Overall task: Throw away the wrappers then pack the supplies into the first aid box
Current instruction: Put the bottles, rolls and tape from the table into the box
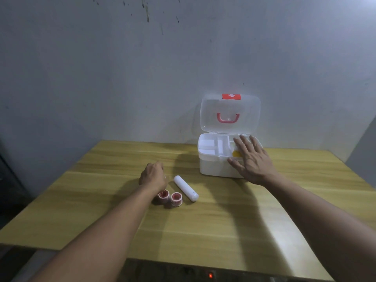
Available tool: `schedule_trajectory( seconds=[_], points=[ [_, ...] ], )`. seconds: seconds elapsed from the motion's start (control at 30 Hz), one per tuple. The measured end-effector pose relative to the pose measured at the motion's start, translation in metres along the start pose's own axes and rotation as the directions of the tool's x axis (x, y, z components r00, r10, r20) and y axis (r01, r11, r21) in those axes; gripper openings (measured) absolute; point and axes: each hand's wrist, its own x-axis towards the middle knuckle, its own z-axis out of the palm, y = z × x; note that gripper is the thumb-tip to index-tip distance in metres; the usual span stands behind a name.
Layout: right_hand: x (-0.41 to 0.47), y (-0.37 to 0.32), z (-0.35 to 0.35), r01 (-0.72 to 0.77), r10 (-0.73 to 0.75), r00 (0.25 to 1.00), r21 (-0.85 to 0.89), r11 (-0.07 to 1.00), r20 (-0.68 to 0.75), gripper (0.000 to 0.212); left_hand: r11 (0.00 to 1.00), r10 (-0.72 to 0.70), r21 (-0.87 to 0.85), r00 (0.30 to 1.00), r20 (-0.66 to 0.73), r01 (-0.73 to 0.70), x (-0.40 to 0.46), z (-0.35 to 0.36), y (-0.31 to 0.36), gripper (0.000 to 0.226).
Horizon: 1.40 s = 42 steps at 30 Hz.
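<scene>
The box (211, 165) stands open at the back of the worktop (101, 200), lid (230, 112) upright. The right hand (252, 159) lies flat over the box's right tray, fingers (244, 141) spread and released, near a yellow item (236, 154). In front and left of the box lie a white tube (185, 188) and two tape rolls (169, 197). The left hand (152, 176) hovers beside the tube, fingers curled; whether they grasp anything I cannot tell.
</scene>
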Motion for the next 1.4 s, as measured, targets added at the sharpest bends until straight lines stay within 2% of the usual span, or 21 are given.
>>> schedule_trajectory(
  seconds=[0.13, 0.23, 0.3, 0.33, 0.4, 0.53, 0.63, 0.8, 0.83, 0.97, 1.17, 1.4],
  points=[
    [-0.001, 0.001, 0.001, -0.002, 0.002, 1.0, -0.007, 1.0, -0.007, 0.075, 0.997, 0.028, -0.071, 0.996, 0.087, -0.022, -0.003, 0.006, 0.017, 0.011],
    [-0.001, 0.001, 0.002, -0.004, 0.004, 1.0, -0.008, 1.0, -0.008, 0.075, 0.995, -0.001, -0.101, 0.992, 0.128, 0.014, -0.004, 0.012, 0.03, 0.046],
    [0.0, 0.001, 0.002, -0.005, 0.005, 1.0, -0.009, 1.0, -0.007, 0.078, 0.997, -0.005, -0.077, 0.992, 0.127, 0.015, -0.005, 0.016, 0.037, 0.06],
    [0.0, 0.002, 0.002, -0.004, 0.004, 1.0, -0.008, 1.0, -0.009, 0.08, 0.998, -0.002, -0.062, 0.992, 0.129, 0.01, -0.006, 0.017, 0.041, 0.06],
    [0.001, 0.002, 0.003, -0.002, 0.002, 1.0, -0.009, 1.0, -0.011, 0.083, 0.997, -0.026, -0.075, 0.992, 0.124, 0.035, -0.009, 0.018, 0.048, 0.048],
    [0.0, 0.003, 0.003, -0.001, 0.001, 1.0, -0.012, 1.0, -0.015, 0.083, 0.977, -0.077, -0.193, 0.992, 0.098, 0.095, -0.011, 0.02, 0.059, 0.027],
    [0.001, 0.003, 0.003, 0.006, -0.006, 1.0, -0.006, 1.0, -0.011, 0.082, 0.96, -0.047, -0.274, 0.999, 0.025, 0.052, -0.007, 0.014, 0.067, 0.031],
    [0.001, 0.003, 0.004, 0.006, -0.006, 1.0, -0.004, 1.0, -0.014, 0.082, 0.926, -0.028, -0.377, 0.993, -0.113, -0.017, 0.005, -0.024, 0.093, 0.011],
    [0.001, 0.002, 0.004, 0.009, -0.009, 1.0, -0.004, 1.0, -0.014, 0.082, 0.916, -0.019, -0.401, 0.992, -0.123, -0.032, 0.011, -0.03, 0.1, 0.015],
    [0.001, 0.003, 0.005, 0.009, -0.009, 1.0, 0.002, 1.0, -0.012, 0.081, 0.857, -0.003, -0.514, 0.998, -0.056, -0.026, 0.033, -0.045, 0.131, 0.019],
    [0.0, 0.002, 0.002, 0.013, -0.013, 1.0, 0.024, 1.0, -0.018, 0.078, 0.898, 0.002, -0.44, 0.998, 0.057, 0.023, 0.057, -0.027, 0.17, 0.041],
    [-0.002, 0.003, 0.003, 0.016, -0.015, 1.0, 0.035, 0.999, -0.017, 0.079, 0.931, 0.032, -0.364, 0.991, 0.132, 0.018, 0.064, -0.008, 0.188, 0.033]
  ],
)
